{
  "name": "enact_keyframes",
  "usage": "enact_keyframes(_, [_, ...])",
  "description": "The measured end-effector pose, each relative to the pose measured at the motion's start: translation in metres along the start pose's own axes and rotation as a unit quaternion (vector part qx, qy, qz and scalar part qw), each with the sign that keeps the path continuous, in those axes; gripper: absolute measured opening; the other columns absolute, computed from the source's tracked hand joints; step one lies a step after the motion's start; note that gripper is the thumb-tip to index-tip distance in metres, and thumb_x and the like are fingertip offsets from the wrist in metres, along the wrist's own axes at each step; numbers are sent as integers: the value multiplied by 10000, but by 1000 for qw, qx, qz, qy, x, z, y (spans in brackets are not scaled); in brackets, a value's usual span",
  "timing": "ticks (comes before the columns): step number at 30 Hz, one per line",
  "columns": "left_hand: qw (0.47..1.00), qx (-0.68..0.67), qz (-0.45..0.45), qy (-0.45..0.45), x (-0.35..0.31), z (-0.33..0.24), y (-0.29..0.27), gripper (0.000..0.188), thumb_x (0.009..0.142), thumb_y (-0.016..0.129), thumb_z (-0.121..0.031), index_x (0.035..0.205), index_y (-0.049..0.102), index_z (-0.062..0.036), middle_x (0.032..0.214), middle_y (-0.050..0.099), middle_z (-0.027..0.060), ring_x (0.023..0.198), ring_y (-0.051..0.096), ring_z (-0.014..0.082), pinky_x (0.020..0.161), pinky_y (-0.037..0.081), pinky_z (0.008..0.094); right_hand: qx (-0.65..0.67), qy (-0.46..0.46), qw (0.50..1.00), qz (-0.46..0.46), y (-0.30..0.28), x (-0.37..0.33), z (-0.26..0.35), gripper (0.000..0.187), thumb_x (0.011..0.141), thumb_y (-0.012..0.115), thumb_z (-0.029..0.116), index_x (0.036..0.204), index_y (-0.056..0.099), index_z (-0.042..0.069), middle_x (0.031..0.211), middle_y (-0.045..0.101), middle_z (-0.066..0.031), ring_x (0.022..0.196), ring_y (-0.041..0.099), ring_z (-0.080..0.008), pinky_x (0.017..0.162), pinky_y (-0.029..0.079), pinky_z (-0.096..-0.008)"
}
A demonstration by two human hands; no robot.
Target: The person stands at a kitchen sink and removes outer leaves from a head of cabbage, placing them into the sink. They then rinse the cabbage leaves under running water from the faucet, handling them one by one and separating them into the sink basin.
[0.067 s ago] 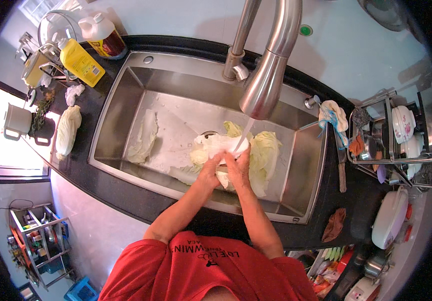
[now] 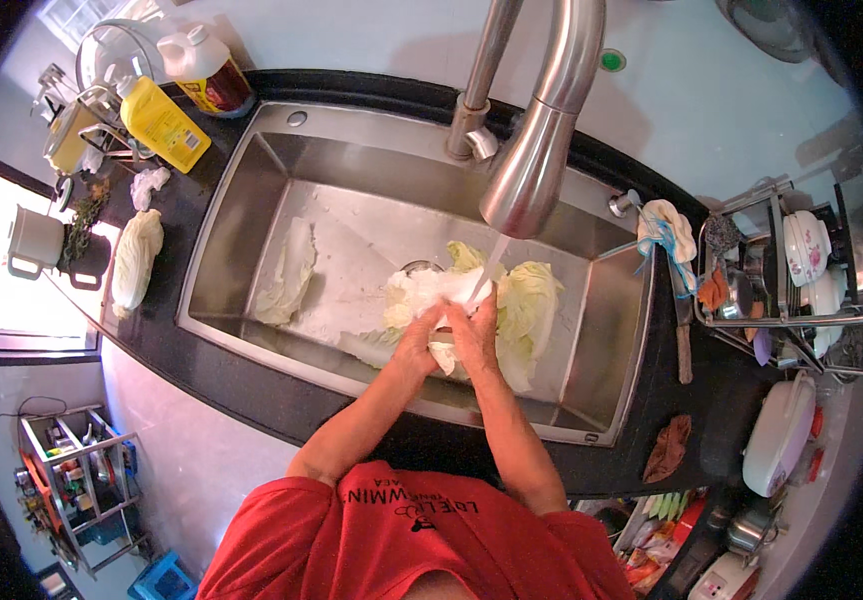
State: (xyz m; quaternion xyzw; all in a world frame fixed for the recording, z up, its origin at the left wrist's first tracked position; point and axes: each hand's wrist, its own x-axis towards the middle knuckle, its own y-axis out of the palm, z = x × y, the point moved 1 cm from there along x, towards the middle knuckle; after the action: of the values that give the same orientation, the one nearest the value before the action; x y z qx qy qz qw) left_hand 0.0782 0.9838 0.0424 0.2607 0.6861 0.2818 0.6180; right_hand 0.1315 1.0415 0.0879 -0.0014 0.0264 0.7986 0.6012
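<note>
My left hand [image 2: 418, 338] and my right hand [image 2: 475, 332] are close together over the sink [image 2: 351, 215], fingers curled around a pale cabbage leaf [image 2: 459, 287]. Water runs from the steel faucet [image 2: 529, 185] onto this leaf, whose white part is washed out by glare. Close by on the right, light-green cabbage leaves [image 2: 528, 300] lie in the basin. Another single leaf [image 2: 293, 275] rests apart on the left side of the sink floor. The leaf partly covers the drain, and my palms hide its lower part.
On the left counter lie a whole napa cabbage [image 2: 138, 262], a yellow bottle [image 2: 166, 128] and a large jug [image 2: 206, 70]. To the right are a knife [image 2: 683, 345], a brown cloth [image 2: 667, 450] and a dish rack [image 2: 786, 320] with bowls. The faucet head hangs low above my hands.
The held leaf has shifted slightly under the stream, and my right hand's fingers have moved a little to the left. The other leaves lie where they were.
</note>
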Motion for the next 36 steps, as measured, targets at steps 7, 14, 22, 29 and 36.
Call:
enact_keyframes(7, [996, 39, -69, 49, -28, -6, 0, 300, 803, 689, -150, 1061, 541, -114, 951, 602, 54, 722, 570, 199, 548, 491, 310, -177, 68, 980, 61, -15, 19, 19, 254, 900, 532, 229, 880, 574, -21, 719, 572, -22, 657, 472, -99, 620, 414, -274])
enact_keyframes(14, [997, -77, 9, 25, -33, -15, 10, 381, 860, 576, -339, 1128, 524, -73, 1058, 598, 109, 882, 592, 262, 734, 504, 397, -58, -41, 996, 55, -33, 13, 14, 186, 903, 451, 33, 1071, 516, -14, 820, 601, -54, 788, 549, -129, 754, 437, -254])
enact_keyframes(22, [995, 68, 25, 63, 33, -31, -34, 414, 848, 561, -295, 1136, 507, -2, 1113, 576, 146, 960, 577, 292, 821, 499, 385, -14, 24, 999, -28, -79, 14, 8, 188, 892, 529, 119, 1012, 586, -15, 859, 616, -70, 804, 561, -127, 748, 446, -260])
enact_keyframes(29, [979, 31, -127, 157, 3, -26, 3, 314, 776, 689, -111, 1047, 534, -78, 1002, 589, 78, 871, 588, 271, 634, 529, 490, -178, 39, 983, 11, -104, 20, -1, 178, 902, 501, 144, 991, 588, 17, 858, 636, -116, 766, 572, -141, 692, 451, -275])
enact_keyframes(36, [929, 269, -181, 180, -9, -36, 13, 321, 777, 679, -200, 1050, 557, -81, 846, 619, 40, 590, 586, 151, 441, 435, 288, -504, -119, 846, 124, -96, 27, -1, 307, 805, 591, 167, 1070, 553, 16, 1072, 585, -135, 970, 562, -309, 807, 439, -409])
